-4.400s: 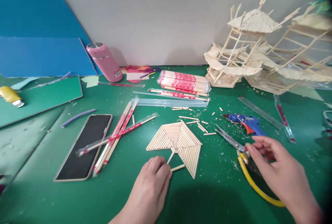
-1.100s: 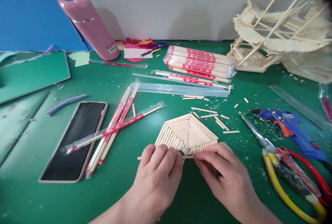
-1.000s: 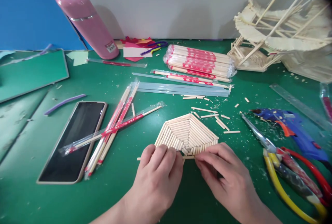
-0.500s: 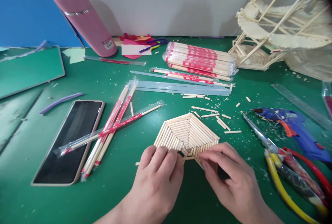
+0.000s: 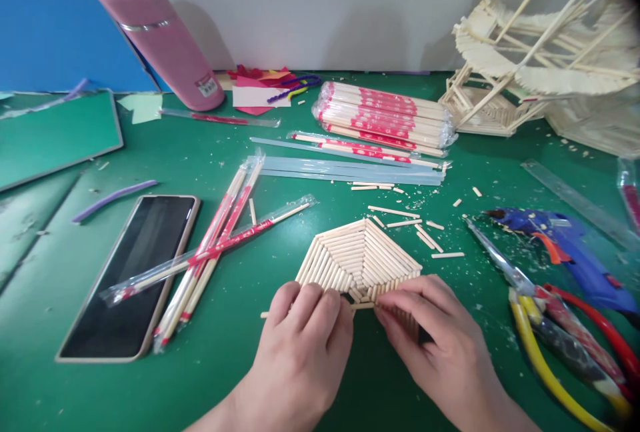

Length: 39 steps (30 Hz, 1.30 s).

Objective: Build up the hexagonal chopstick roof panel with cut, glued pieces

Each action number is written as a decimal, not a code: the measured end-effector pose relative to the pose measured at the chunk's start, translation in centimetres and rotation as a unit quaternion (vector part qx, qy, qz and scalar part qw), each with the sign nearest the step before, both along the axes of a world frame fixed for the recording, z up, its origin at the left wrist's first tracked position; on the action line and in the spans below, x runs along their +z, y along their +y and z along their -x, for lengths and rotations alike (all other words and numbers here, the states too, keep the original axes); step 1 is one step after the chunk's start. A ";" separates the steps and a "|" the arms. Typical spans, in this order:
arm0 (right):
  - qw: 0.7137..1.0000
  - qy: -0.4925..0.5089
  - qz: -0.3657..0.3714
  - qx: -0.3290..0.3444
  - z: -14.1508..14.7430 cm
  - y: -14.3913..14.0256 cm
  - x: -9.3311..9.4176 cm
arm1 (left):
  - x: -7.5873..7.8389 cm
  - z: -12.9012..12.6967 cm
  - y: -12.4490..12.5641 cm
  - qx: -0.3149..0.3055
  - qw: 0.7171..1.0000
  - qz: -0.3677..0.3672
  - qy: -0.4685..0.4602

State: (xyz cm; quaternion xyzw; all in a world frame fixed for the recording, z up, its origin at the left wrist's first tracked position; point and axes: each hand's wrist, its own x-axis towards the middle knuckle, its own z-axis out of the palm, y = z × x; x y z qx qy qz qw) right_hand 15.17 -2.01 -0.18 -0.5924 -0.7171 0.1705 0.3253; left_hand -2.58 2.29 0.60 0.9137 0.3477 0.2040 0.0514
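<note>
A flat, fan-shaped panel of glued pale wooden sticks [image 5: 357, 255] lies on the green table [image 5: 240, 359]. My left hand [image 5: 305, 342] has its fingers curled over a short loose stick [image 5: 263, 315] at the panel's near edge. My right hand [image 5: 440, 345] pinches the panel's near right corner, fingertips meeting the left hand's at the middle. Both hands cover the panel's lower edge.
A phone [image 5: 133, 272] and wrapped chopsticks [image 5: 215, 249] lie left. Scissors [image 5: 545, 312] and a blue glue gun [image 5: 565, 252] lie right, a ruler [image 5: 575, 205] beyond. A chopstick bundle [image 5: 383, 119], pink bottle [image 5: 160, 42] and stick-built models [image 5: 540, 65] stand at the back.
My right hand left the scissors and came to the panel. Both hands now hold its near edge; over the last second only small finger shifts.
</note>
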 end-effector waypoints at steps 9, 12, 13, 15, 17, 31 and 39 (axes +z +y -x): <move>1.000 -0.006 0.013 -0.017 0.2 0.0 -0.2 | -0.2 -0.1 0.0 0.001 1.000 0.006 0.007; 1.000 -0.006 0.011 -0.019 0.2 0.0 -0.2 | -0.2 -0.1 -0.1 0.002 1.000 0.010 0.001; 1.000 -0.005 0.011 -0.019 0.3 0.0 -0.2 | -0.2 -0.1 -0.1 0.003 1.000 0.013 -0.001; 1.000 -0.004 0.012 -0.020 0.3 0.1 -0.2 | -0.3 -0.1 -0.1 0.005 1.000 0.024 -0.006; 1.000 -0.005 0.012 -0.020 0.3 0.1 -0.2 | -0.4 -0.1 -0.1 0.012 0.999 0.039 -0.012; 1.000 -0.003 0.020 -0.019 0.3 0.1 -0.1 | -0.5 -0.2 -0.1 0.034 0.991 0.122 -0.032; 0.999 0.001 0.030 -0.018 0.2 0.0 -0.2 | -0.1 -0.4 0.0 0.033 0.987 0.147 -0.046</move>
